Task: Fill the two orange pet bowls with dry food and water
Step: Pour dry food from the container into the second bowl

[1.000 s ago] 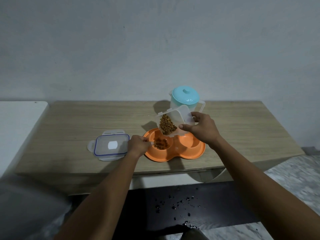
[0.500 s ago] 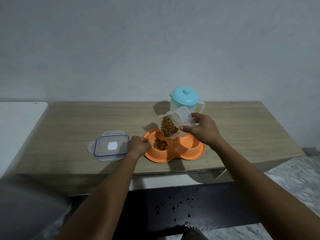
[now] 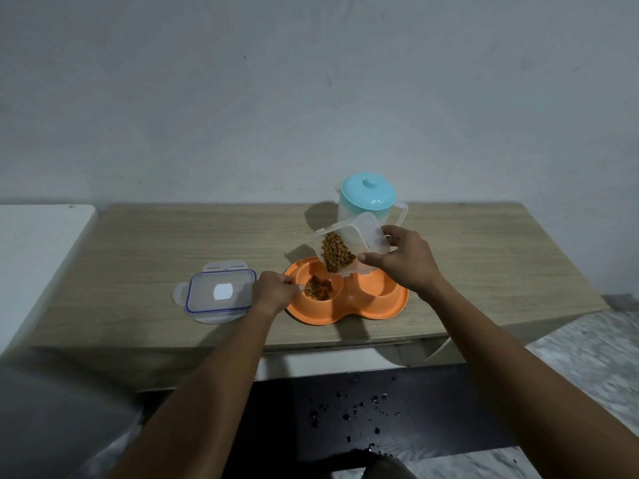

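Observation:
An orange double pet bowl (image 3: 349, 311) sits on the wooden table near its front edge. Its left bowl holds a small heap of brown dry food (image 3: 318, 288); its right bowl (image 3: 375, 283) looks bare. My right hand (image 3: 403, 261) grips a clear plastic food container (image 3: 349, 245), tilted down over the left bowl with kibble gathered at its lower corner. My left hand (image 3: 275, 292) pinches the bowl's left rim. A water jug with a turquoise lid (image 3: 368, 197) stands behind the container, partly hidden by it.
The container's clear lid with a blue seal (image 3: 219, 292) lies flat left of my left hand. A white surface (image 3: 38, 250) adjoins the wooden table (image 3: 173, 243) on the left. Dark crumbs are scattered on the black floor mat (image 3: 363, 420) below the table.
The tilted container has shifted slightly and the heap of kibble in the left bowl has grown a little. My left hand stays on the rim.

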The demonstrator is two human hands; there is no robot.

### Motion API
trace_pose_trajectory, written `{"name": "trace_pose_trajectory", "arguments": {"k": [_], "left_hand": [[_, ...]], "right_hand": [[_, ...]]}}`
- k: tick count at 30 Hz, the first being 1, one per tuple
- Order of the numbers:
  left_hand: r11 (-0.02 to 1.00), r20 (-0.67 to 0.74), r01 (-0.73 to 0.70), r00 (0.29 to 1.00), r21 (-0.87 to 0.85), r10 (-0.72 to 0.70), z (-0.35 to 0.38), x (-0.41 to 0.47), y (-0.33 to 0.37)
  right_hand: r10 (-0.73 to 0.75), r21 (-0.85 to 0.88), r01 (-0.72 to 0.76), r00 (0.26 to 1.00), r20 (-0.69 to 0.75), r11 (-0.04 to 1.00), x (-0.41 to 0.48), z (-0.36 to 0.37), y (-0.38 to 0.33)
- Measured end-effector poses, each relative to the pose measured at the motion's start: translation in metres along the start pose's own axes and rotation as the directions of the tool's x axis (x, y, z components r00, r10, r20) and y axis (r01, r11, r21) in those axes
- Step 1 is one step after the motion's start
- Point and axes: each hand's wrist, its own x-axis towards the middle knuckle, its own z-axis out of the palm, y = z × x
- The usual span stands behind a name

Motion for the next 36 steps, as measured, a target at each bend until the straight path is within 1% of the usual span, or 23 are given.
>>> {"name": "trace_pose_trajectory", "arguments": {"k": [6,11,12,13,14,15,17,19,21,23,27,33,36], "left_hand": [[1.000,-0.006,-0.001,1.000,-0.025,0.001,0.000,-0.002,0.002],[1.000,-0.004,0.000,1.000,-0.025,0.000,0.000,-0.004,0.003],[1.000,-0.002,0.001,1.000,-0.024,-0.001,0.000,-0.005,0.004],[1.000,-0.002,0.001,1.000,-0.023,-0.001,0.000,-0.005,0.004],[1.000,-0.004,0.001,1.000,-0.023,-0.001,0.000,-0.005,0.005],[1.000,-0.007,0.000,1.000,-0.022,0.000,0.000,-0.006,0.005],[1.000,-0.009,0.001,1.000,-0.013,-0.001,0.000,-0.006,0.004],[1.000,-0.005,0.000,1.000,-0.010,0.000,0.000,-0.005,0.004],[1.000,-0.001,-0.001,1.000,-0.011,0.001,-0.001,-0.002,0.004],[1.000,0.000,-0.010,1.000,-0.001,0.010,-0.001,-0.002,0.003],[0.999,0.003,-0.031,1.000,0.009,0.031,0.000,0.000,0.001],[0.998,0.009,-0.053,0.999,0.045,0.052,0.001,0.000,0.002],[0.998,0.002,-0.045,0.999,0.043,0.045,0.001,0.003,0.004]], "right_hand": [[-0.009,-0.018,0.009,1.000,0.026,1.000,0.002,0.001,0.004],[0.071,0.083,-0.074,0.996,0.045,0.994,0.003,0.003,0.008],[0.102,0.138,-0.110,0.993,0.059,0.984,0.005,0.004,0.013],[0.150,0.228,-0.163,0.986,0.073,0.960,0.007,0.005,0.018],[0.214,0.336,-0.233,0.972,0.094,0.912,0.008,0.006,0.022],[0.282,0.430,-0.307,0.951,0.124,0.849,0.008,0.006,0.025],[0.381,0.557,-0.412,0.907,0.177,0.721,0.009,0.009,0.029],[0.411,0.630,-0.445,0.887,0.210,0.637,0.011,0.015,0.031],[0.413,0.674,-0.453,0.880,0.233,0.583,0.018,0.024,0.030],[0.416,0.696,-0.464,0.873,0.255,0.548,0.026,0.037,0.024],[0.377,0.690,-0.488,0.868,0.322,0.535,0.051,0.065,0.005],[0.399,0.524,-0.579,0.814,0.423,0.625,0.094,0.098,-0.017],[0.410,0.503,-0.606,0.792,0.452,0.617,0.108,0.108,-0.027]]}}
